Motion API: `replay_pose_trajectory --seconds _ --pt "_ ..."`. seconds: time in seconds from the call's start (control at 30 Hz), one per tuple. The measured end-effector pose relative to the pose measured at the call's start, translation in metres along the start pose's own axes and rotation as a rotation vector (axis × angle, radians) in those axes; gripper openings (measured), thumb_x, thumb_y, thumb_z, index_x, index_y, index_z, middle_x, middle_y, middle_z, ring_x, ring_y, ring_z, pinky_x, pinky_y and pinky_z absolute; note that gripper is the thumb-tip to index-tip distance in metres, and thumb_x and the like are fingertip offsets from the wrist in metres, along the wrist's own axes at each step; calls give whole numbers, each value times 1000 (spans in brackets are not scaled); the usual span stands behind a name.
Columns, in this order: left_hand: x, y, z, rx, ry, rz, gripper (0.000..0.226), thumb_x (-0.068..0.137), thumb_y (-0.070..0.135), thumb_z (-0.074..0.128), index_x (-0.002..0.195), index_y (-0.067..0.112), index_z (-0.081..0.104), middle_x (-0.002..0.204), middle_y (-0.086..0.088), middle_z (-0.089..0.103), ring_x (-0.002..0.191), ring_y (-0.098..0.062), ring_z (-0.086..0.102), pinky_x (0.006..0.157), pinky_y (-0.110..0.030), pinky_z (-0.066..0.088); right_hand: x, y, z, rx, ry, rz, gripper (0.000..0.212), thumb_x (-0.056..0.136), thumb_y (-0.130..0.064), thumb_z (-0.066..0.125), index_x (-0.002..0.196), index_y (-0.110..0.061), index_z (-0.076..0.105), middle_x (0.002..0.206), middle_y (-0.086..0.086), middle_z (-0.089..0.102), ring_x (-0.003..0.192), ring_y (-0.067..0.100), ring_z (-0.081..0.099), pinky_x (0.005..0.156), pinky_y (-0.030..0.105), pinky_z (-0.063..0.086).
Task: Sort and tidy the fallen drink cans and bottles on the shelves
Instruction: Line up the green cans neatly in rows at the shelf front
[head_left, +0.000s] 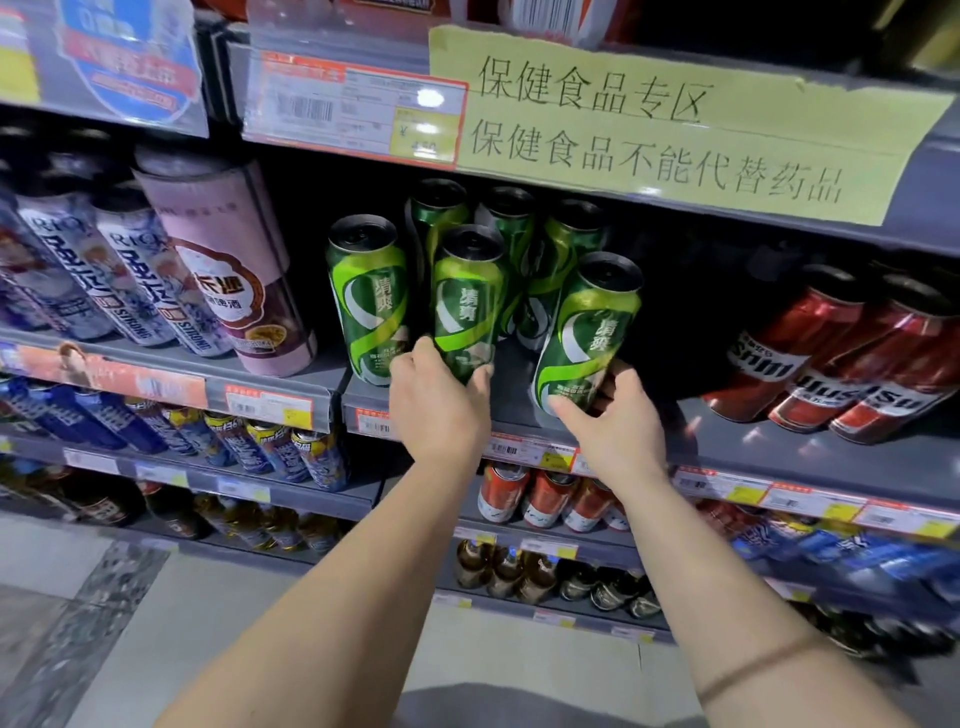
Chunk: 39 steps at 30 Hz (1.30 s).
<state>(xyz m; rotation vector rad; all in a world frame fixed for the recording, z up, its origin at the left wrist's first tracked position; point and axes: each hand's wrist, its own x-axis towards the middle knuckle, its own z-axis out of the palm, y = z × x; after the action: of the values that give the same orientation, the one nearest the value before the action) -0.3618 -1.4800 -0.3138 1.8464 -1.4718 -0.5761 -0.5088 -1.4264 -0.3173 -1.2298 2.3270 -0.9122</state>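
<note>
**Both hands on green cans, middle shelf**

Forearms, bare and nearest the camera, reach up from the bottom edge to the shelf (779, 441). Left hand (439, 402): fingers curled round the base of the centre green can (467, 301), thumb on its left side; the can stands roughly upright at the shelf front. Right hand (615, 421): fingers curled behind the lower part of the right green can (589, 332), thumb pressed on its front; this can tilts to the right. A third green can (368, 296) stands just left of the centre one, untouched. More green cans (566, 244) stand behind. Red cans (841, 358) lean on the same shelf, well apart to the right. A pink can (228, 265) leans on the neighbouring shelf to the left. A yellow paper sign (675, 124) hangs on the rail above.
</note>
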Motion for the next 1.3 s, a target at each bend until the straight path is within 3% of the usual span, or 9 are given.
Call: replay_pose_trajectory --seconds 0.2,0.27,0.37,0.47,0.53,0.63,0.87,1.03,1.3 --pt "-10 -1 13 13 -96 134 42 87 43 65 119 17 53 105 1 69 103 -23 63 111 -41 28 0 -1 0 -6 0 5 46 76 -53 72 97 -20 48 94 -1 64 86 24 61 72 39 52" --pt "-11 -3 12 -16 -69 180 47 86 39 68 124 16 53 111 1 67 107 -21 62 109 -41 31 2 -1 0 -3 -11 2 45 77 -53 72 99 -21 48 96 -2 65 87 23 61 74 41 54" --pt "-7 -9 -9 -155 155 225 51 81 33 74 121 8 57 113 -7 61 110 -25 55 97 -42 43 6 0 -1 7 -43 2 44 78 -52 71 101 -21 49 98 -2 65 87 23 62 76 43 55" --pt "13 -21 -31 -282 348 105 71 75 30 79 132 3 48 127 -12 52 121 -27 44 105 -38 37 8 1 0 10 -47 0 43 80 -51 70 103 -23 48 100 -2 65 90 23 62 78 44 54" --pt "33 -31 -37 -329 252 11 85 73 30 82 141 7 37 137 -11 46 129 -25 41 108 -35 35 8 1 1 -2 -45 -5 42 80 -51 69 102 -23 47 102 -2 64 91 24 61 78 45 54" --pt "54 -39 -35 -299 65 -22 65 66 35 82 120 18 50 115 -1 62 107 -24 59 90 -37 49 7 2 3 13 -47 -4 43 79 -52 69 102 -24 46 102 -2 65 92 25 62 79 45 54" --pt "53 -32 -27 -259 -173 127 64 69 32 85 121 16 51 103 6 63 94 -15 60 81 -28 47 6 -4 1 14 -36 47 57 70 -58 74 108 -24 48 108 -4 59 100 23 57 84 44 52" --pt "62 -33 -30 -183 -222 168 59 64 37 88 104 19 49 107 -2 59 93 -18 59 77 -31 48 7 -6 2 22 -20 56 57 72 -55 74 113 -24 49 117 1 60 107 27 57 85 44 51" --pt "58 -36 -36 -233 -259 163 70 74 28 83 131 15 46 109 7 58 102 -12 54 83 -25 41 9 -2 2 22 -25 44 51 73 -54 74 107 -24 51 106 -1 65 96 25 61 81 45 53"
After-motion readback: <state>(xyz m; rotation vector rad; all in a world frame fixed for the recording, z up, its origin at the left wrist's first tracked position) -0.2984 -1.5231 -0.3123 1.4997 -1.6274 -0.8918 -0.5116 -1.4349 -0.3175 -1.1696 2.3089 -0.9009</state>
